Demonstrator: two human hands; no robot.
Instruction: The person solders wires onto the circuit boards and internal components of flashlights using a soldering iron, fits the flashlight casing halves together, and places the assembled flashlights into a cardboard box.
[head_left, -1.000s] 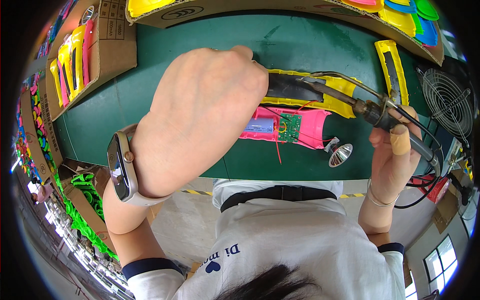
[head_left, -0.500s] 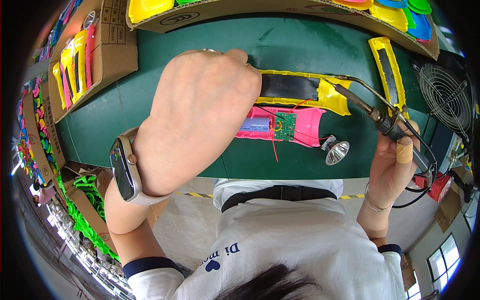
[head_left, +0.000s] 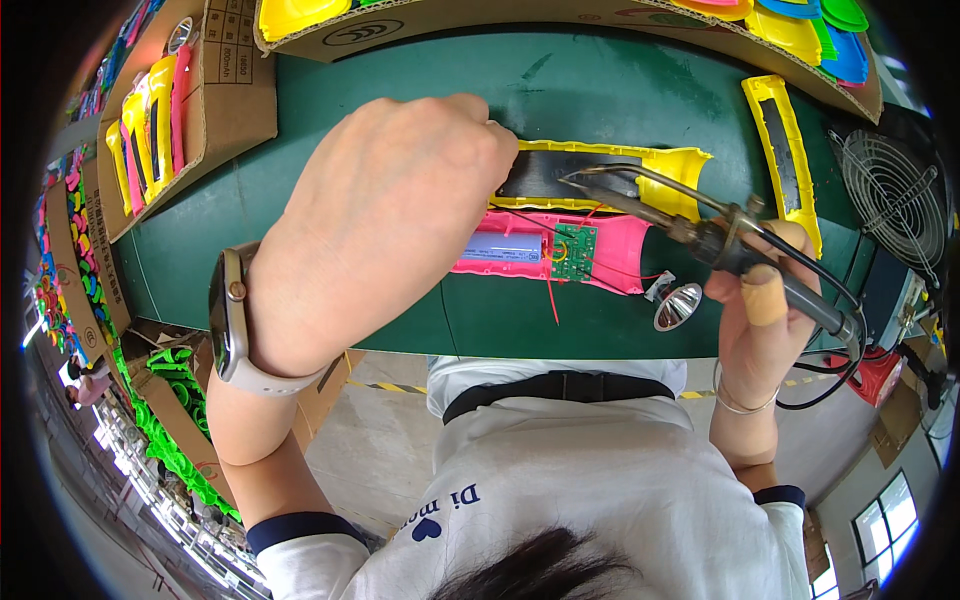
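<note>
My right hand (head_left: 765,310), with a bandage on its thumb, grips a soldering iron (head_left: 711,243) with a bent metal tube beside its shaft. The iron's tip lies over the black strip of a yellow plastic shell half (head_left: 680,172). Alongside, nearer me, is a pink shell half (head_left: 624,250) holding a blue cylindrical battery (head_left: 508,247) and a green circuit board (head_left: 575,251). Wires lead from the board to a round reflector lamp (head_left: 677,306). My left hand (head_left: 410,165) is closed over the shells' left ends; its fingertips and anything in them are hidden.
Another yellow shell piece (head_left: 783,160) lies at the right, beside a round wire fan guard (head_left: 888,185). Cardboard boxes of coloured plastic parts stand at the left (head_left: 225,110) and along the back (head_left: 480,28). A black cable hangs from the iron's handle.
My right hand has brought the soldering iron leftward, its tip now farther over the yellow shell. My left hand has shifted slightly left, showing more of the battery.
</note>
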